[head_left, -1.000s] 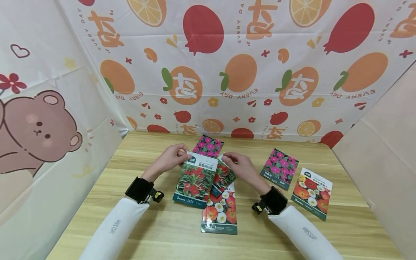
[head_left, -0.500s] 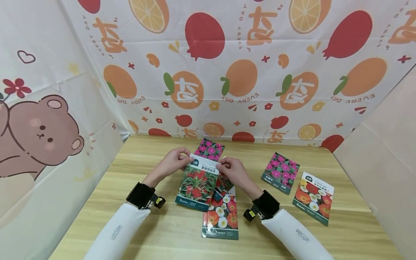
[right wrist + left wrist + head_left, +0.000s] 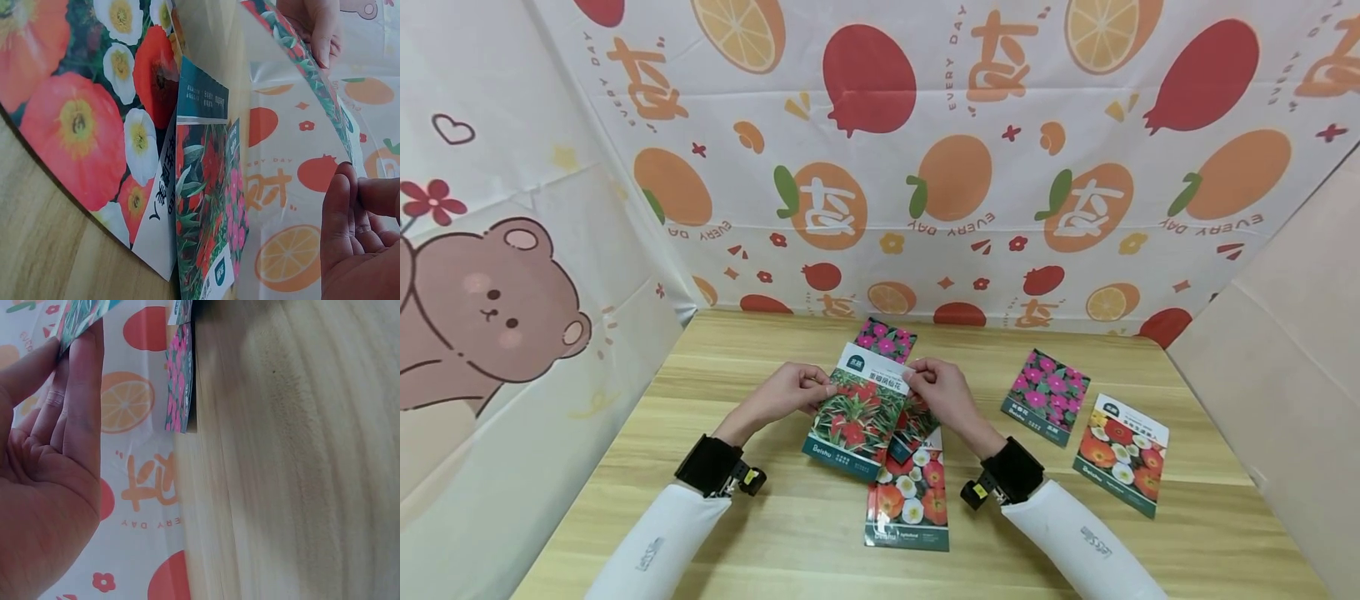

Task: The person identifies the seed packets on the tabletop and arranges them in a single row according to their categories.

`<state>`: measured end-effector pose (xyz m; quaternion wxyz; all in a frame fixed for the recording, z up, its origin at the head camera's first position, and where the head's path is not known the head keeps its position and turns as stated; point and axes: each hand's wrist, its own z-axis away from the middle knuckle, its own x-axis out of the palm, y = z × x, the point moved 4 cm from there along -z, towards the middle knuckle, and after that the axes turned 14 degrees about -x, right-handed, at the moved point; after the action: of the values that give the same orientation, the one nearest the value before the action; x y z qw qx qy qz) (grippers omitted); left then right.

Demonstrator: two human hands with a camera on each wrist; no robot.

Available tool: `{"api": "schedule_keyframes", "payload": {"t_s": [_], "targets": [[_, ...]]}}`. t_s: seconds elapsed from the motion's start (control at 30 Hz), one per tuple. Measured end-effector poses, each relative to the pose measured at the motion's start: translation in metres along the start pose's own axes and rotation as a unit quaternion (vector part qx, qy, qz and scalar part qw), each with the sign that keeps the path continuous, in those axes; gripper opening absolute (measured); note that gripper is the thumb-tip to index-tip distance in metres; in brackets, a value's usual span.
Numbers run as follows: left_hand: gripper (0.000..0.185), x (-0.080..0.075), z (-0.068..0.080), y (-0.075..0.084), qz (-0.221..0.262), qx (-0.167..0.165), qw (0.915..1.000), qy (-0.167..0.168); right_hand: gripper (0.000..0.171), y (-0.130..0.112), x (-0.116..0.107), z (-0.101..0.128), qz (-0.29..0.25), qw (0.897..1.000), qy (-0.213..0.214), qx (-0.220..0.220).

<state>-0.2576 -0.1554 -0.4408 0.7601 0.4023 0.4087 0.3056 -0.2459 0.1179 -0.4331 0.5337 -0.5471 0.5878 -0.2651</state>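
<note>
A seed packet with red flowers and a white top point(image 3: 857, 417) is held up between both hands, slightly tilted. My left hand point(image 3: 786, 392) pinches its left edge between thumb and fingers. At its upper right corner, my right hand point(image 3: 947, 396) pinches it; the right wrist view shows thumb and fingertips point(image 3: 344, 178) meeting there. Behind and below lies a second red-flower packet point(image 3: 203, 187), partly hidden in the head view. It overlaps a poppy seed packet point(image 3: 910, 508) on the near side. A pink-flower packet point(image 3: 886, 340) shows beyond the held one, its lower part covered.
To the right, another pink-flower packet point(image 3: 1047, 396) and another poppy packet point(image 3: 1123, 454) lie side by side on the wooden table point(image 3: 760, 533). A fruit-print cloth point(image 3: 955, 275) hangs along the table's far edge; a bear-print cloth point(image 3: 497, 308) hangs at the left.
My right hand has shifted from the second red-flower packet to the upper packet's top right corner. My left hand has slid from the top left corner down its left edge.
</note>
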Motion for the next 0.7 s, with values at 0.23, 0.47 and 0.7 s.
{"api": "schedule_keyframes", "payload": {"t_s": [0.23,0.47,0.7], "targets": [[0.019,-0.004,0.005,-0.002,-0.015,0.012,0.9995,0.024,0.028,0.003,0.001,0.003,-0.010,1.000,-0.016,-0.011],[0.020,-0.023,0.019,-0.018,-0.014,-0.001,0.9989,0.045,0.039,0.011,-0.014,0.012,0.007,1.000,-0.013,-0.018],[0.022,-0.052,0.039,-0.041,-0.012,-0.037,0.9971,0.065,0.039,0.022,-0.037,0.019,0.028,0.999,0.009,-0.021]]}}
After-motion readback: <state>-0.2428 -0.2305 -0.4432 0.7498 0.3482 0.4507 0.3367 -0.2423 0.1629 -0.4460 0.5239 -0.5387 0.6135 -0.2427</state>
